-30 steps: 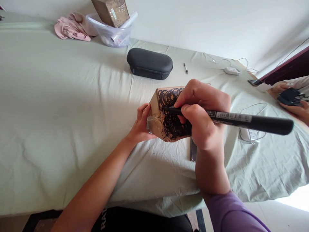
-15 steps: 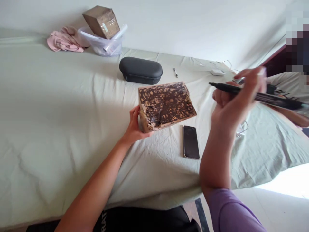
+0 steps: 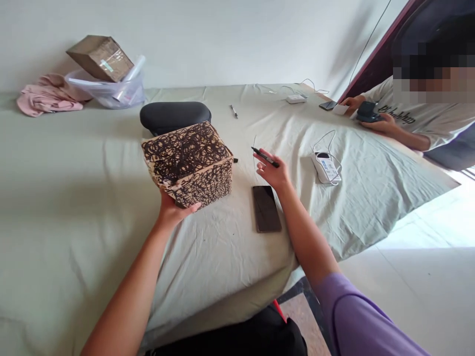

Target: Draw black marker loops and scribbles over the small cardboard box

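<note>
Above the tablecloth, our left hand clamps the box just beyond its palm; our right hand grasps a marker, whose bare tip could ink the tablecloth below if we dip.

Two people appear at one table under pale green cloth, with four hands on view: the wearer's left hand and right hand, plus a co-worker's two hands. Brown cardboard boxes number two, one black-scribbled box and one plain taped box. There are two pens, one black marker and one slim black-and-white pen; two white corded plastic blocks; one black rectangular smartphone; one rounded black case; one translucent plastic tub; one crumpled pink cloth; and one dark handheld object, too small to identify
</note>
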Motion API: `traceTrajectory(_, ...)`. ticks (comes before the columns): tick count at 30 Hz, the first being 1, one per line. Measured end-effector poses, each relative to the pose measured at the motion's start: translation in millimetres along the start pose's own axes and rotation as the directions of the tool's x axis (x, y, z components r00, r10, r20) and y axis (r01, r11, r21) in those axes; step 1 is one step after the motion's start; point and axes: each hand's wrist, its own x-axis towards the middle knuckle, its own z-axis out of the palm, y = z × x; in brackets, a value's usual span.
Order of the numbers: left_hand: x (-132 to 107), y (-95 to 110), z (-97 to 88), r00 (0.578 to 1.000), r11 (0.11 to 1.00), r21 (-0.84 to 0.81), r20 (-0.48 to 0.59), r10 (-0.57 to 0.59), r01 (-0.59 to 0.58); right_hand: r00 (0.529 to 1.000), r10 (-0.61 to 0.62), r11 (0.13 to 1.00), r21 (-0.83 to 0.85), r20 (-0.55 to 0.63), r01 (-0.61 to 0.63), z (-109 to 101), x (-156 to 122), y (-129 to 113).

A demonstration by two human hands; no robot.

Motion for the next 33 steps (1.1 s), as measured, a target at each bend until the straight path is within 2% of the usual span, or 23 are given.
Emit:
traceTrajectory(2,1,2,0.1,1.0,1.0,0.013,-0.009,0.001,0.0,0.999,0.004,0.952,-0.305,-0.045,-0.018,8,6,6)
traceTrajectory(4,2,2,0.8,1.0,1.0,0.021,-0.019,0.009,-0.008,0.997,-0.04,0.814,-0.581,-0.067,-0.006,15,10,11)
traceTrajectory(6,2,0,1.1,0.999,1.0,0.024,-0.035,0.013,-0.012,0.997,-0.073,0.693,-0.72,-0.035,0.025,19,10,13)
traceTrajectory(10,3,-6,-1.8,0.999,1.0,0.021,-0.041,0.0,0.001,0.998,-0.058,0.612,-0.79,0.012,0.045,22,6,11)
traceTrajectory(14,4,-12,-5.7,1.0,1.0,0.021,0.019,-0.002,0.002,0.998,-0.036,0.563,-0.824,0.047,0.059,22,6,9)
traceTrajectory(20,3,-10,0.2,0.999,1.0,0.001,-0.044,0.006,-0.006,0.994,-0.022,0.514,-0.852,0.104,0.101,26,13,10)
traceTrajectory(27,2,-3,6.4,1.0,0.997,-0.073,-0.031,-0.003,0.001,0.986,0.002,0.462,-0.875,0.164,0.145,39,18,9)
traceTrajectory(33,3,-11,5.4,0.998,0.997,-0.063,-0.049,0.041,-0.044,0.988,0.032,0.439,-0.891,0.148,0.119,49,29,0)
